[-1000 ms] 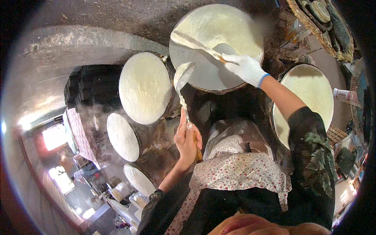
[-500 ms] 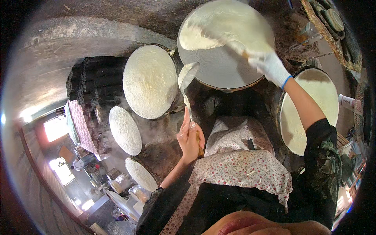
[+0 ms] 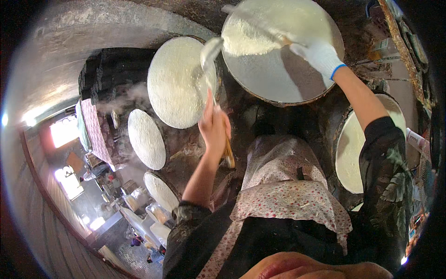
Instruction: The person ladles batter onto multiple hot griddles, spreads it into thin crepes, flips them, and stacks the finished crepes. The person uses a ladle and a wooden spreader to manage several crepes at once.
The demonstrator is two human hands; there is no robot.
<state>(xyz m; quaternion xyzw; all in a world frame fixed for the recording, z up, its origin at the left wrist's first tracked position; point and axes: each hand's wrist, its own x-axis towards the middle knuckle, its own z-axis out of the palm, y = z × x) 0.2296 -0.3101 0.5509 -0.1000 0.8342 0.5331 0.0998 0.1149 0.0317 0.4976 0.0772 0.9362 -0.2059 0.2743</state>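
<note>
My left hand [image 3: 213, 125] is closed around the wooden handle of a metal ladle [image 3: 210, 52], whose batter-coated bowl is held between two round griddles. In a white glove with a blue cuff, my right hand [image 3: 320, 58] grips a wooden-handled spreader [image 3: 286, 42]; its blade is blurred by motion. That blade lies over pale batter on the large round griddle [image 3: 297, 88] at the far middle. Thick batter [image 3: 248, 41] is bunched at the griddle's left, and its near part shows a bare grey surface.
To the left are a large griddle of pale batter [image 3: 179, 88] and two smaller ones [image 3: 147, 139] [image 3: 160, 190], with steam drifting. Another coated griddle [image 3: 348, 153] stands at the right. A floral apron [image 3: 288, 186] covers my front. A curved wall [image 3: 102, 28] rises far left.
My left hand has moved the ladle farther away and slightly left. My right hand has shifted the spreader, its blade now nearer the griddle's left side. More grey surface shows, and the whole view has shifted.
</note>
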